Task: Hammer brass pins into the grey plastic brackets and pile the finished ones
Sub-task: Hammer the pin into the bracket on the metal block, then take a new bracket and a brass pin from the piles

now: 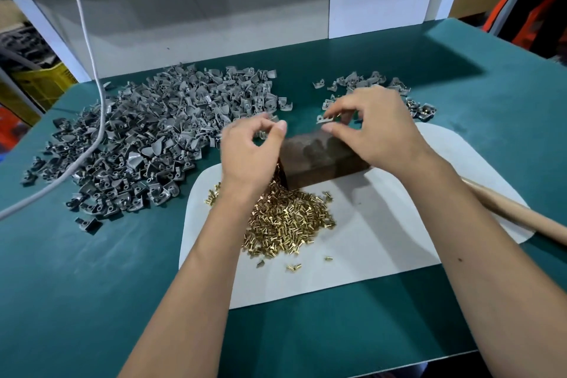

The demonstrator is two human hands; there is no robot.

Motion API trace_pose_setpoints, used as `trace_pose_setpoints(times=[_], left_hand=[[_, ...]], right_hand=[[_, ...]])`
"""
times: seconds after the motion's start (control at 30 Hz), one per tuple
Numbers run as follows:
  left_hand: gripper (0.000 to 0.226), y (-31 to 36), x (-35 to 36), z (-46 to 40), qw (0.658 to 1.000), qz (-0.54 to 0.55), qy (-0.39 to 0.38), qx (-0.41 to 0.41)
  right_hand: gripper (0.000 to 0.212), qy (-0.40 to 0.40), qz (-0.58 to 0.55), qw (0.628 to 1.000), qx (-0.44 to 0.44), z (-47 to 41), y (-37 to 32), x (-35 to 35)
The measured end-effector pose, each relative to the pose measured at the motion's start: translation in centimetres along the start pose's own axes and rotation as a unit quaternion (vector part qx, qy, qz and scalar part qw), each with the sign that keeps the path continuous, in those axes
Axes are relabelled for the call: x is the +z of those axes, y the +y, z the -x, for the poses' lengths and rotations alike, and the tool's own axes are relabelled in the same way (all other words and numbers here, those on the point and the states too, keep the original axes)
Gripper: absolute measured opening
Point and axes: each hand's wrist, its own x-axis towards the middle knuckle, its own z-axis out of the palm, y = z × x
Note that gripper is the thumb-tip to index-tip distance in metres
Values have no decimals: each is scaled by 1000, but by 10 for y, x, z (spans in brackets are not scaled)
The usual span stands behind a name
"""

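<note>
Green table [92,301], right hand [376,129] pinching grey bracket [325,119], left hand [251,150] curled

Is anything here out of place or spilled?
A few brass pins lie loose on the white mat, apart from the main pin heap. A grey cable also drapes across the big bracket pile.

Workshop bench: heaped grey brackets [159,132]
</note>
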Motion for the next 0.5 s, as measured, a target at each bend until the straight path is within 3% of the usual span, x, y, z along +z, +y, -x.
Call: trace_pose_setpoints(times=[0.07,0.13,0.27,0.37,0.5], left_hand=[[26,-9,-12,-7,995,-95,28,-7],[35,-20,-21,-13,985,-169,6,-26],[35,-35,-23,-14,956,-281,-64,-49],[33,-39,-24,-12,954,-291,-62,-25],[26,-40,-27,-13,963,-270,-15,-5]], right_hand=[[18,44,14,996,82,1,10,3],[26,82,3,984,158,2,16,5],[65,92,-97,963,233,5,16,6],[66,116,-119,963,212,9,11,5],[38,181,-60,979,76,16,3,4]])
